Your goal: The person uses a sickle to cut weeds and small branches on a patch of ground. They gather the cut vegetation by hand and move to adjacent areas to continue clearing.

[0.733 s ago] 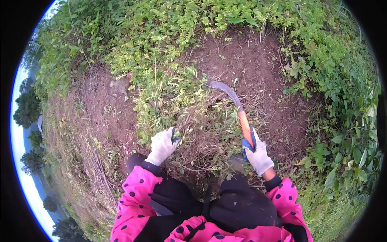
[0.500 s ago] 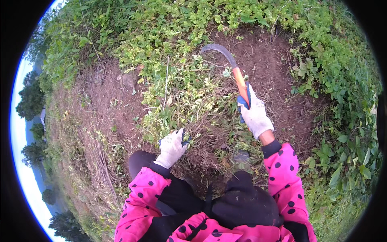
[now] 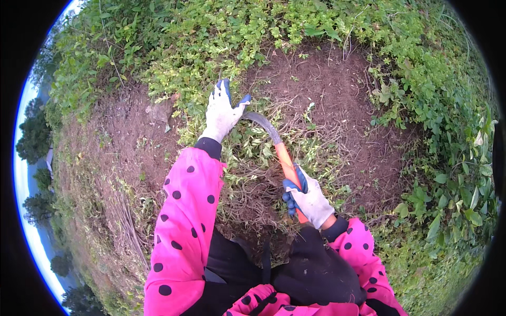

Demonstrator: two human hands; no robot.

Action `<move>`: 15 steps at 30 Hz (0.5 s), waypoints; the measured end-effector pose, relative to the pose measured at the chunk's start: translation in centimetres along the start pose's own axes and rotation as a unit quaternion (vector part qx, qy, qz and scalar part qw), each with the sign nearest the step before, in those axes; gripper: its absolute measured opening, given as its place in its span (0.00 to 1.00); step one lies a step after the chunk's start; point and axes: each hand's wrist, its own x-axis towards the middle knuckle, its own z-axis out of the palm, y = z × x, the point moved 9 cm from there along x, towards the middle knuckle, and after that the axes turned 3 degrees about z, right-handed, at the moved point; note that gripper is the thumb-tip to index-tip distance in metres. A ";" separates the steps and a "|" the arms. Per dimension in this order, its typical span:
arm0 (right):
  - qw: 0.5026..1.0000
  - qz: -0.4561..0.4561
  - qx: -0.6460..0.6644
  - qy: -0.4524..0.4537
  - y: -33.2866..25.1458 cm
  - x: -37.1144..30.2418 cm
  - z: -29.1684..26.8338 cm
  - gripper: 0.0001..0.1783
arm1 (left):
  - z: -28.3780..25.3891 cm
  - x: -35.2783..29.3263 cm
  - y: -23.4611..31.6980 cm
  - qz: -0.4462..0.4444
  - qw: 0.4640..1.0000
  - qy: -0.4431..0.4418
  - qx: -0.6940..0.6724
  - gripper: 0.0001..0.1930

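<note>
A sickle with a curved grey blade and an orange handle (image 3: 284, 160) is gripped in my right hand (image 3: 312, 200), which wears a white glove with a blue palm. Its blade reaches up and left over cut, leafy stems (image 3: 247, 147). My left hand (image 3: 223, 111), gloved the same way, is stretched out at the edge of the standing green plants (image 3: 205, 63). The thumb stands apart from the fingers, close to the blade's tip, which is partly hidden there. I see nothing held in that hand.
Bare brown soil (image 3: 337, 89) lies ahead and to the right, with another soil patch (image 3: 126, 121) on the left. Pulled roots and dry stems (image 3: 258, 195) are heaped before my knees. Dense leafy growth (image 3: 437, 174) borders the right side.
My left hand has moved forward from near my knee to the plants, and its fingers have spread. My right hand has drawn the sickle back toward me and to the left.
</note>
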 end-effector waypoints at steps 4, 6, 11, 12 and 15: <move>0.979 -0.093 -0.081 0.162 -1.1 -2.1 -4.6 0.36 | 9.5 -1.0 -6.2 -0.181 0.970 -0.162 0.003 0.41; 0.949 -0.183 -0.201 0.159 -3.9 -0.7 -4.8 0.35 | 12.4 -3.2 -13.0 -0.217 0.937 -0.271 0.027 0.38; 0.770 -0.322 -0.527 0.161 -13.1 5.6 -4.9 0.34 | 12.4 -2.5 -6.4 -0.173 0.954 -0.246 -0.013 0.15; 0.734 -0.343 -0.564 0.159 -14.3 7.7 -3.3 0.33 | 11.7 -2.4 -6.3 -0.157 0.958 -0.241 0.002 0.15; 0.746 -0.232 -0.608 0.145 -13.5 12.7 -4.2 0.31 | 10.9 -1.5 -3.5 -0.108 0.973 -0.204 -0.007 0.12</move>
